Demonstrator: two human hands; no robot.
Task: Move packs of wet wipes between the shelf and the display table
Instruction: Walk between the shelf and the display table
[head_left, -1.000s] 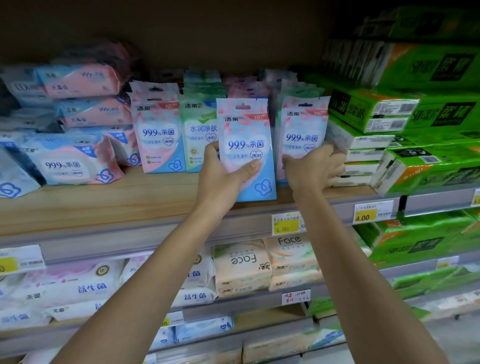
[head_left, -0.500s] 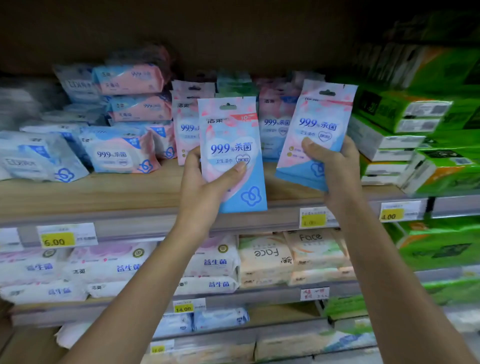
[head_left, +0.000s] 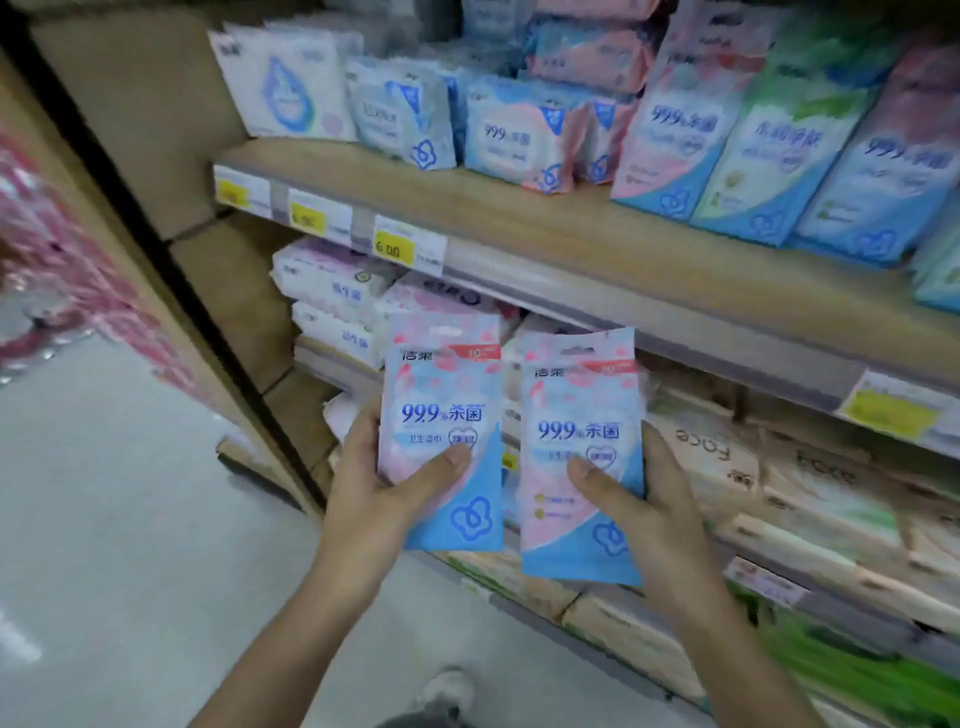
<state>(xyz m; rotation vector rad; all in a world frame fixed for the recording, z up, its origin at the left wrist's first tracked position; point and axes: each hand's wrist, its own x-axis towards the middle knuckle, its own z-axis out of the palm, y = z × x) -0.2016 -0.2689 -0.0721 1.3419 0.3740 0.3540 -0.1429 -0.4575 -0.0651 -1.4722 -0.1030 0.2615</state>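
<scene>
Left hand (head_left: 376, 499): near centre of the scene, in front of the shelving; thumb laid flat across the front of the left pack; the other fingers are behind the pack and mostly hidden; pack pinched between thumb and fingers.
Right hand (head_left: 654, 519): just right of the left hand, at about the same height; thumb across the lower front of the right pack; fingers curled round its right edge; pack pinched the same way.
Left pack (head_left: 441, 410): flat pink-and-blue wet-wipe pack printed "99.9%"; held upright, off the shelf, in front of the lower tiers.
Right pack (head_left: 584, 410): same design; upright; just beside the left pack, with their inner edges close together; whether they touch cannot be told.
Upper shelf (head_left: 571, 228): wooden board running from left-centre to far right, above both hands.
Standing packs (head_left: 675, 130): on the upper shelf, right part; pink, green and blue fronts; upright in a row.
Bulk packs (head_left: 509, 135): on the upper shelf, left of the standing packs; lying stacked; blurred.
Price tags (head_left: 400, 247): yellow-and-white labels on the shelf's front rail; one reads "6.00".
Lower tiers (head_left: 711, 457): beige packs marked "Face" on the right; white packs (head_left: 332, 293) on the left.
Floor (head_left: 104, 519): pale grey; near left.
Shoe (head_left: 447, 691): near bottom edge, on the floor.
</scene>
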